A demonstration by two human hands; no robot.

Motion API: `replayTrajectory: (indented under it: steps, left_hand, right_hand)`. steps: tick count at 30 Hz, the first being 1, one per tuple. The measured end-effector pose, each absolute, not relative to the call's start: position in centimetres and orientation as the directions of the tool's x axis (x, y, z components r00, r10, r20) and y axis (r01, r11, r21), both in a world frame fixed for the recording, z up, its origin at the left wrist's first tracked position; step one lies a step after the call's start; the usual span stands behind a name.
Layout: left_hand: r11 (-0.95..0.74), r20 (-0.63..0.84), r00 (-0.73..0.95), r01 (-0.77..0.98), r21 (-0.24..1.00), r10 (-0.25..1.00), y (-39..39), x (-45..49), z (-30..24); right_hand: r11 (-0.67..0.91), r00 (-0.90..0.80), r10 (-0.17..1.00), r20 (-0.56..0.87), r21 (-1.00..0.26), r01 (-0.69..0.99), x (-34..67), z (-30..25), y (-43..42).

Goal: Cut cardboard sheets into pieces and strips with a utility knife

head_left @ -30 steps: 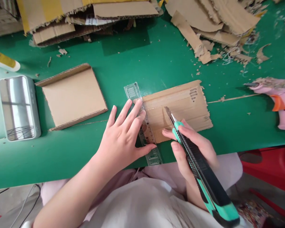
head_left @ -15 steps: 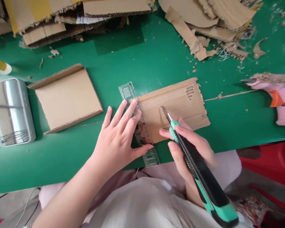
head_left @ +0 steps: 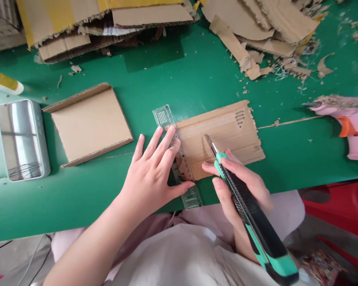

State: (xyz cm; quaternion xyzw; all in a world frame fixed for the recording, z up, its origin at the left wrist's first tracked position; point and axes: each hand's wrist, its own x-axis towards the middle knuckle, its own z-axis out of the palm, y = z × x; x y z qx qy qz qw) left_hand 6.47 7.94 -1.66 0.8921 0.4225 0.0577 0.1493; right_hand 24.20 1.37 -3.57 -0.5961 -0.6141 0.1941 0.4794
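With fingers spread, my left hand presses on a clear plastic ruler that lies across the left end of a cardboard piece. Printed marks show near the right end of that cardboard. My right hand is closed round a black and green utility knife, its blade out and pointing up and left above the cardboard. Whether the blade tip touches the cardboard I cannot tell. Left of my left hand lies a cardboard tray with folded edges.
A silvery rectangular case and a white tube with a yellow label lie at the left. Cardboard sheets and torn scraps are piled at the back. A pink glue gun lies at the right, a red stool below the table edge.
The whole view has shifted slightly, so things at the left appear a little further right. Both hands, the ruler and the knife keep nearly the same places on the cardboard.
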Motion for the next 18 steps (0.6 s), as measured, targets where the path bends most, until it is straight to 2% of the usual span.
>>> replayTrajectory:
  steps: [6, 13, 18]
  left_hand:
    - [-0.606, -0.018, 0.64, 0.737, 0.298, 0.769, 7.9, 6.4, -1.8]
    - [-0.607, -0.01, 0.635, 0.743, 0.282, 0.772, 8.0, 6.5, -1.7]
    - [-0.612, -0.014, 0.638, 0.744, 0.268, 0.77, 7.9, 6.5, -1.7]
  right_hand:
    - [0.234, 0.179, 0.903, 0.39, -0.797, 0.556, 24.1, -3.6, 1.4]
    - [0.341, 0.068, 0.888, 0.455, -0.751, 0.566, 25.1, -4.3, 1.6]
    - [0.27, 0.13, 0.906, 0.403, -0.787, 0.555, 24.4, -3.9, 1.5]
